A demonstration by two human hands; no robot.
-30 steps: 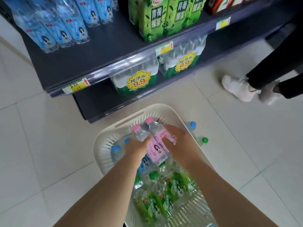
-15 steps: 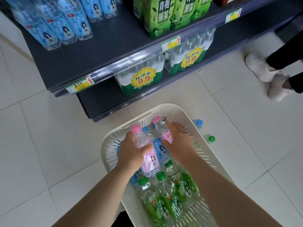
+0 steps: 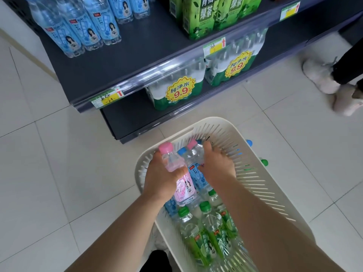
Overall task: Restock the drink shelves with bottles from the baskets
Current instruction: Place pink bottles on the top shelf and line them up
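A white slatted basket [image 3: 261, 173] stands on the floor in front of the dark shelves [image 3: 137, 61]. My left hand [image 3: 161, 177] grips a pink-capped, pink-labelled bottle [image 3: 182, 185] and holds it tilted above the basket's load. My right hand [image 3: 218, 165] is curled round a second pink-capped bottle [image 3: 194, 152], whose body it mostly hides. A blue-capped bottle [image 3: 196, 173] lies between the two. Green-capped bottles [image 3: 206, 236] fill the near half of the basket.
Blue-labelled bottles [image 3: 82, 30] stand on the upper shelf's left, green tea cartons [image 3: 206, 14] to their right. Wrapped water packs with yellow 9.9 tags [image 3: 178, 91] sit on the bottom shelf. Another person's white shoes [image 3: 322, 77] stand at right. Two bottle caps [image 3: 263, 161] show beyond the basket.
Both hands have lifted their pink-capped bottles up out of the pile. The left bottle has risen and swung left, clear of the others. The view has shifted nearer the shelves.
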